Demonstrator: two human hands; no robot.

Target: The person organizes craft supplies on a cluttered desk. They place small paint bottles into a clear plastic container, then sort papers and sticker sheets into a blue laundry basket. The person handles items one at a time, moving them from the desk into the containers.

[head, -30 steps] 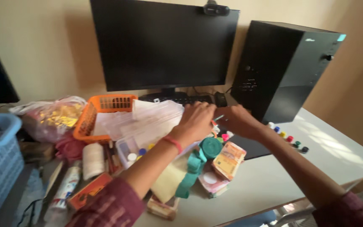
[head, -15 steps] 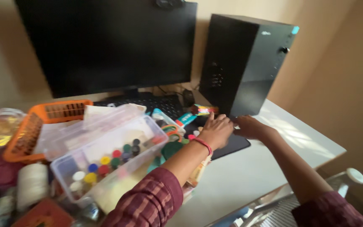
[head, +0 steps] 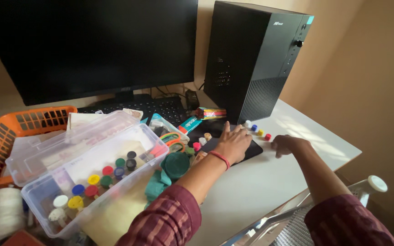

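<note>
Desk [head: 297,136] | right hand [head: 284,145] shifted right | left hand [head: 233,142] stays on mousepad [head: 251,152]

the small paint pots [head: 256,130] by the black computer tower [head: 251,59] have white, blue, yellow and red caps, and more caps in the clear plastic box [head: 92,173] are yellow, red, green, blue and white. the basket [head: 10,132] is orange, the sleeves [head: 165,223] maroon plaid, the wrist band [head: 220,158] red, the table [head: 270,182] white.
</note>
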